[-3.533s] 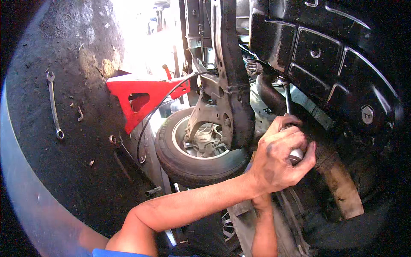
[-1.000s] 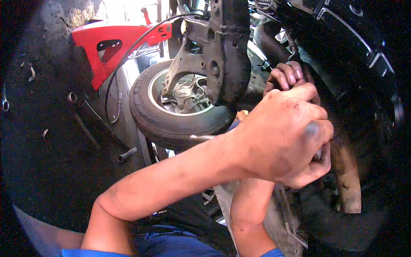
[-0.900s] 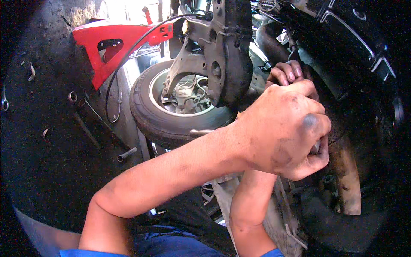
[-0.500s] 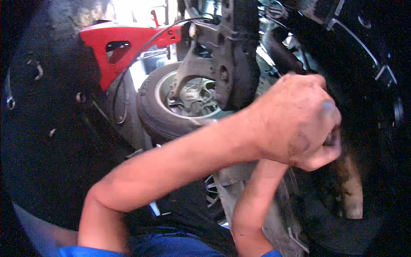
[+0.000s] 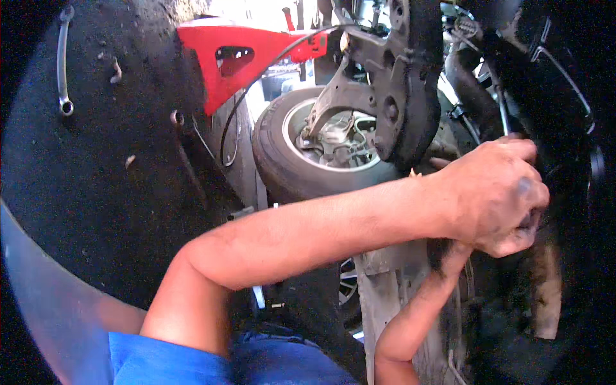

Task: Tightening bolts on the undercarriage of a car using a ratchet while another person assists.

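Observation:
My left hand (image 5: pixel 497 199) is closed around the handle of a tool, whose metal shaft (image 5: pixel 504 109) rises above my knuckles among dark parts under the vehicle. My right hand (image 5: pixel 443 163) is mostly hidden behind my left hand and wrist, with its forearm coming up from below; what it grips cannot be seen. A curved dark pipe (image 5: pixel 461 74) lies left of the shaft. A grey suspension member (image 5: pixel 410 109) and a wheel with a black tyre (image 5: pixel 276 154) sit left of my hands.
A red metal bracket (image 5: pixel 215 77) stands at upper left, crossed by a black cable (image 5: pixel 240 106). Wrenches (image 5: pixel 63 70) lie on the dark surface at left. Black panels (image 5: pixel 571 96) bound the right side. A tan strip (image 5: pixel 548 289) is below my hands.
The scenery has shifted rightward in view, along with my hands. More of the shaft shows above my left hand, and my right fingers are less visible than one second ago.

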### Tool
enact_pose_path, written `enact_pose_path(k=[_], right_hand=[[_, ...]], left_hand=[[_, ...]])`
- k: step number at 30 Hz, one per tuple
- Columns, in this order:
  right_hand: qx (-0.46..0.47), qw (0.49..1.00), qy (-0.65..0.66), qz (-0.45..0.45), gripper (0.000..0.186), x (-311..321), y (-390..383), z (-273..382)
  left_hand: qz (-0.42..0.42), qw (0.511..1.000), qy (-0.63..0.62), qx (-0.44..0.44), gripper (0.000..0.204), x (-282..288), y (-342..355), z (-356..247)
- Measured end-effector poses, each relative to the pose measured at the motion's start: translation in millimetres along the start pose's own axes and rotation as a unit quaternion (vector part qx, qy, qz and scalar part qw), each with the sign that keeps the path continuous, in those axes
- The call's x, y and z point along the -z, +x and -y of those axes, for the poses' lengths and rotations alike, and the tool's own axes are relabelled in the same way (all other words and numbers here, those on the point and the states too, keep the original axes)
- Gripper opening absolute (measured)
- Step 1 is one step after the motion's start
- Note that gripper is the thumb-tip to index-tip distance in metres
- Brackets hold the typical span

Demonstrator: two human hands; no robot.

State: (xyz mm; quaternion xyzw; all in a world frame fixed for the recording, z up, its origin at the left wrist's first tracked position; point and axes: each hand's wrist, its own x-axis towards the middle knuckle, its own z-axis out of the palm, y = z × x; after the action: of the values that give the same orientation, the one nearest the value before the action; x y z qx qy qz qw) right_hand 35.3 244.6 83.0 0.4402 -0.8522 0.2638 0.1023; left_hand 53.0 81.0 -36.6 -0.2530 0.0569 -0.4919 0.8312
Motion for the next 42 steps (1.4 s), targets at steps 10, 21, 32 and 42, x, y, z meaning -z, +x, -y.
enact_pose_path(k=[10,21,32,42], right_hand=[[-0.139,0.972,-0.163,-0.099,0.045,-80,-22,-157],[-0.311,0.802,-0.349,0.371,0.064,-180,-88,-319],[-0.383,0.780,-0.408,0.279,0.059,-205,-98,-381],[-0.510,0.780,-0.135,0.335,0.064,-164,-124,-383]], left_hand=[[0.079,0.995,0.053,-0.020,0.028,-9,5,6],[-0.110,0.990,0.074,0.043,0.029,-23,-13,-15],[-0.146,0.984,0.052,0.084,0.031,-26,-21,-19],[-0.138,0.987,0.081,0.033,0.025,-2,-12,-15]])
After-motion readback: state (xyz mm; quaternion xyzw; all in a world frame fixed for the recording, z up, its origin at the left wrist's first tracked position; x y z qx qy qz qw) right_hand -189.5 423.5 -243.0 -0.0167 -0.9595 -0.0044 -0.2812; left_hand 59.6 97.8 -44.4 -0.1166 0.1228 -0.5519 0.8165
